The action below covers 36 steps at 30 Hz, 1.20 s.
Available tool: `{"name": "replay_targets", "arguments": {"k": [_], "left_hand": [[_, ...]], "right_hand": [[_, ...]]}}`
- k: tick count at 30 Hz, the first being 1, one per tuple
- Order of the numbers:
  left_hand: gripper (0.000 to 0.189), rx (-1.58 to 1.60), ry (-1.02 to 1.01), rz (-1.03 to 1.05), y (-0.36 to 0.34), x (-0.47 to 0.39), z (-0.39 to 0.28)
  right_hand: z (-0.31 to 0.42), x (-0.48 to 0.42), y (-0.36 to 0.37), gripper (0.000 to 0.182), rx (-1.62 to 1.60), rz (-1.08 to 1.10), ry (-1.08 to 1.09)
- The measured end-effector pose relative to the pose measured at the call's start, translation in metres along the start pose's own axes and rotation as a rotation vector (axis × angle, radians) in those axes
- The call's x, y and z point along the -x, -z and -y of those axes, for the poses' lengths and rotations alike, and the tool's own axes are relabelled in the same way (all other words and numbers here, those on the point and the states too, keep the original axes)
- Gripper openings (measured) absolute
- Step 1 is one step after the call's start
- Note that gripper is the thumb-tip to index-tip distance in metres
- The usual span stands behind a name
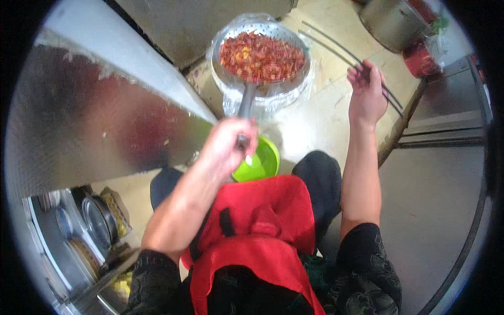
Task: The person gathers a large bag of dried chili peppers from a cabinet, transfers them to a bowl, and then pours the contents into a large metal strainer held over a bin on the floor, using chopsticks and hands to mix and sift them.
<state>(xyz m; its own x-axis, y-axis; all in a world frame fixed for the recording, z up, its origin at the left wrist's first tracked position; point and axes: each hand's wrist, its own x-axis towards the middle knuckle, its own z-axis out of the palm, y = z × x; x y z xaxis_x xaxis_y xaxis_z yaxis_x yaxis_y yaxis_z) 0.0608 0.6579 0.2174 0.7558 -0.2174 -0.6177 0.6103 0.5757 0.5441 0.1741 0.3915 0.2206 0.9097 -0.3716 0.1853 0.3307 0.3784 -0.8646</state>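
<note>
My left hand (232,143) is closed around the dark handle (247,101) of a wide pan or wok. Chopped dried red chili pieces (264,55), with some yellowish bits, lie beyond the handle in a round metal vessel (225,75); where pan and vessel meet is blurred. Clear plastic film (232,100) wraps the outside below. Off to the right, my right hand (368,88) grips a pair of long dark chopsticks (330,46), their tips spread a little and pointing up and left, above the floor. A bright green plastic bowl (262,163) sits between my knees, partly behind my left hand.
Metal cabinet panels (90,118) stand close on the left. Shelves at lower left hold plates and a lidded pan (98,222). At upper right are a large metal pot (393,23) and a red container (421,59). A steel cabinet (437,189) borders the right side.
</note>
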Motion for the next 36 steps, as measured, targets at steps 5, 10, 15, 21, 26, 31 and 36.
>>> {"name": "replay_targets", "arguments": {"k": [5, 10, 15, 21, 26, 31, 36], "left_hand": [[0.035, 0.045, -0.006, 0.039, -0.01, -0.015, -0.013], [0.035, 0.069, 0.013, 0.076, -0.011, -0.003, -0.017], [0.038, 0.035, -0.047, 0.092, -0.008, 0.005, -0.01], [0.039, -0.018, -0.063, 0.068, 0.007, -0.017, 0.005], [0.04, 0.019, -0.011, 0.079, 0.005, -0.013, -0.005], [0.044, -0.018, -0.064, 0.088, 0.02, -0.012, 0.001], [0.047, -0.029, -0.089, 0.028, 0.029, -0.025, 0.005]], "right_hand": [[0.006, -0.017, -0.004, 0.028, 0.038, 0.002, 0.033], [0.011, -0.014, 0.005, 0.027, 0.049, -0.029, 0.027], [0.002, -0.014, 0.033, 0.027, -0.067, -0.119, 0.024], [0.002, -0.012, 0.047, 0.025, -0.114, -0.241, -0.066], [0.006, -0.003, 0.042, 0.025, -0.062, -0.231, -0.084], [-0.024, 0.001, 0.06, 0.025, -0.079, -0.214, -0.091], [-0.046, 0.005, 0.081, 0.019, -0.25, -0.256, -0.257]]}}
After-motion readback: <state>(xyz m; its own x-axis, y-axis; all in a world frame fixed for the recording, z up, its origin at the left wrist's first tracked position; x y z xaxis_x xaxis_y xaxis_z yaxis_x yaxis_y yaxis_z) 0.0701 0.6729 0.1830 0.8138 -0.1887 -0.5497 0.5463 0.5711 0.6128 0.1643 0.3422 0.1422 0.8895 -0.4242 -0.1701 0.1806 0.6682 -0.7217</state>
